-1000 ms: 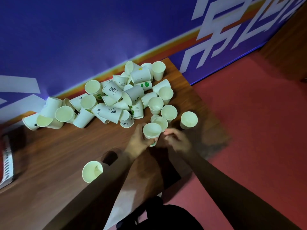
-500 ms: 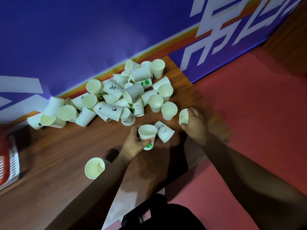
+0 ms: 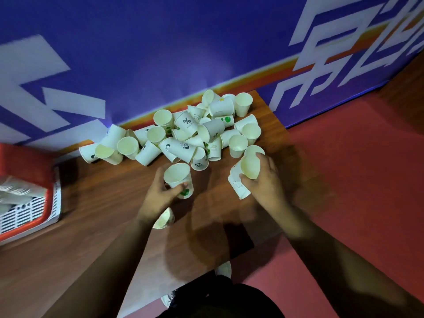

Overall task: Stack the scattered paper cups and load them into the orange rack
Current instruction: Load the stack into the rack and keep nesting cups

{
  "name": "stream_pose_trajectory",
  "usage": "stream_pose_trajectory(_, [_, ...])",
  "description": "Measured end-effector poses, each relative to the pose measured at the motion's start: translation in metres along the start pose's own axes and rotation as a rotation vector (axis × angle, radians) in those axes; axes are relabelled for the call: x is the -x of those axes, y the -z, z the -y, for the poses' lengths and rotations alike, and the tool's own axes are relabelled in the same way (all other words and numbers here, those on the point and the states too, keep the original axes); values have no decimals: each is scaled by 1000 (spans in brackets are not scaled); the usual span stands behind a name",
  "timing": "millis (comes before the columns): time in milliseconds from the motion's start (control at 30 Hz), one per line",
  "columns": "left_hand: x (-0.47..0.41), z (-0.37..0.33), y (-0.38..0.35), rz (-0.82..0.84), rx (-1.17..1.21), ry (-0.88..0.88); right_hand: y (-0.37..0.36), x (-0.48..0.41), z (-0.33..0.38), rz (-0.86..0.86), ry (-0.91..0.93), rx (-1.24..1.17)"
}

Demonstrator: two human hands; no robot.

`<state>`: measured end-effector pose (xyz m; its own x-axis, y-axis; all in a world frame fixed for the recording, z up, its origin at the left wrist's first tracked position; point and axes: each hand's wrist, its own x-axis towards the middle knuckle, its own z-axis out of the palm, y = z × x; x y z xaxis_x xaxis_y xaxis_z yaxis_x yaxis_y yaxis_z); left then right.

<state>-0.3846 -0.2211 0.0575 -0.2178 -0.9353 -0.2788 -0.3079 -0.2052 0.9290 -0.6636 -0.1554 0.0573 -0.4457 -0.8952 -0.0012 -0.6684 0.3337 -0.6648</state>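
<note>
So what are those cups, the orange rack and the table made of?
Cups: likely thin paper, matte off-white, some printed with logos.
Rack: seems moulded plastic, orange rim, white slotted sides.
Table: wood or wood-look laminate, brown grain, slight sheen.

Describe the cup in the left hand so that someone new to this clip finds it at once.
On the wooden table, a pile of paper cups lies against the blue wall. Just in front of it, the left hand grips one upright cup. Unlike the tilted cup in the right hand, it has a green spot near its base.
</note>
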Motion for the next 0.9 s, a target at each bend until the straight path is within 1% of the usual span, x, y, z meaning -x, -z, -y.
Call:
stream_pose_trajectory(100, [21, 3, 38, -17, -17, -10, -14, 19, 36, 29, 137, -35])
stream_pose_trajectory(200, [45, 16, 68, -5, -22, -24, -28, 36, 65, 53, 204, -53])
stream_pose_trajectory(267, [55, 31, 81, 8, -56, -17, -35, 47, 83, 87, 205, -63])
stream_pose_trajectory(333, [60, 50, 90, 26, -142, 9, -42, 56, 96, 118, 195, -69])
stream_pose_trajectory(433, [61, 74, 91, 73, -222, 35, -51, 66, 107, 137, 200, -75])
stream_pose_trajectory(567, [59, 91, 75, 111, -471, 8, -61, 75, 116, 156, 171, -49])
stream_pose_trajectory(667, [57, 101, 71, 226, -549, 75, -67, 83, 124, 186, 178, -48])
stream_pose_trajectory(733, [56, 104, 70, 312, -524, 84, -71, 88, 129, 213, 191, -50])
stream_pose_trajectory(833, [52, 107, 75, 437, -465, 58, -74, 95, 135, 311, 163, -73])
stream_pose_trajectory(900, [49, 111, 85, 410, -341, 69, -76, 99, 137, 381, 130, -111])
